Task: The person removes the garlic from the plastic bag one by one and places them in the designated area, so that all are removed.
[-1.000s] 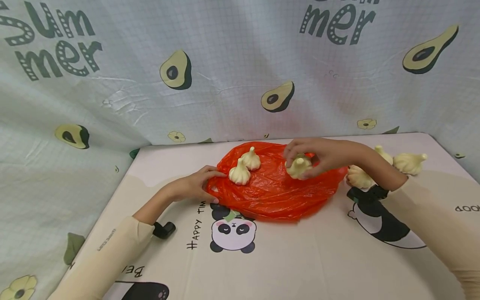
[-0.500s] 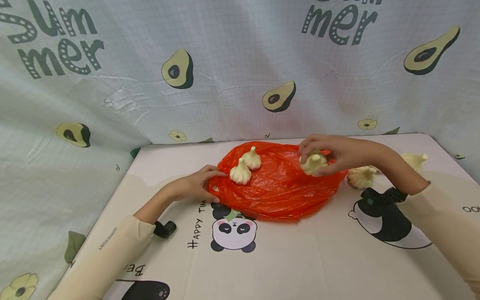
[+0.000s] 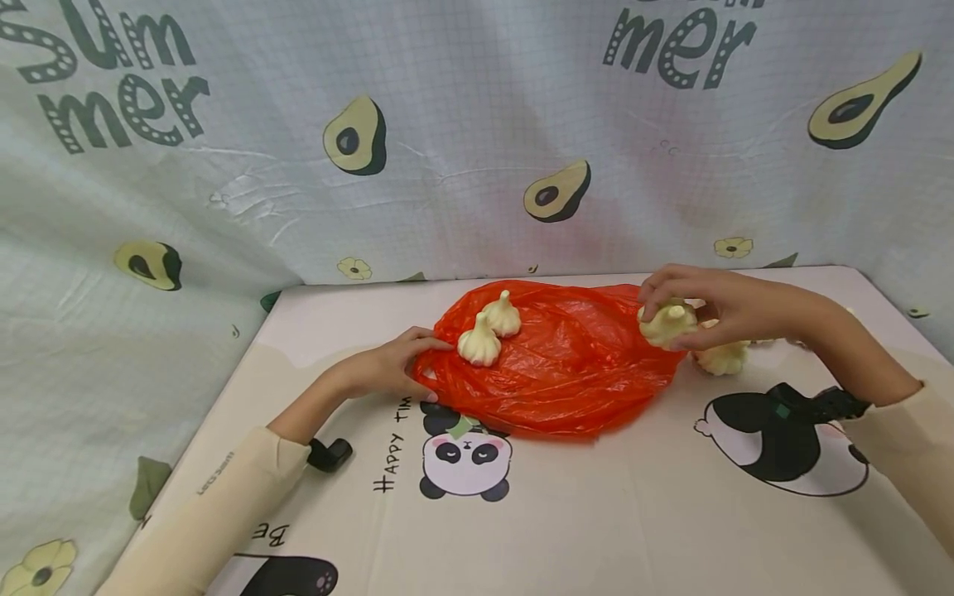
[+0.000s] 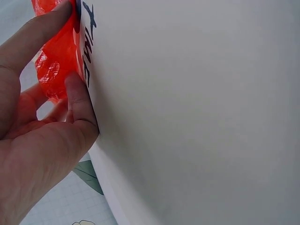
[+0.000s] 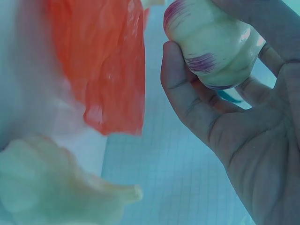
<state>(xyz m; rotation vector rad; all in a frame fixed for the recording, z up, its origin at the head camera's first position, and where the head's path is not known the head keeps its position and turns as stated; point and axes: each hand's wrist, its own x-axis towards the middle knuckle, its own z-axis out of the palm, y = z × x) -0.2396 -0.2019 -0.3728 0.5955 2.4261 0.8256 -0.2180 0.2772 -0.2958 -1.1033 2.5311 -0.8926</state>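
Observation:
My right hand (image 3: 715, 302) holds a garlic bulb (image 3: 666, 324) over the right edge of a red plastic bag (image 3: 555, 364) that lies flattened on the table. In the right wrist view, thumb and fingers grip this bulb (image 5: 213, 44), and purple streaks show on its skin. Two more bulbs sit on the left part of the bag, a front garlic bulb (image 3: 479, 343) and a rear garlic bulb (image 3: 503, 315). At the bag's left edge, my left hand (image 3: 383, 367) touches the plastic with thumb and fingers spread apart.
Under and behind my right wrist, another garlic bulb (image 3: 721, 358) rests on the table beside the bag; others there are mostly hidden by the arm. The table (image 3: 581, 513) has a printed panda cloth. A patterned curtain (image 3: 447, 165) stands behind it.
My right hand has moved rightward with the garlic bulb, from above the bag's middle right to its right edge. The left hand and the two bulbs on the bag stay where they were.

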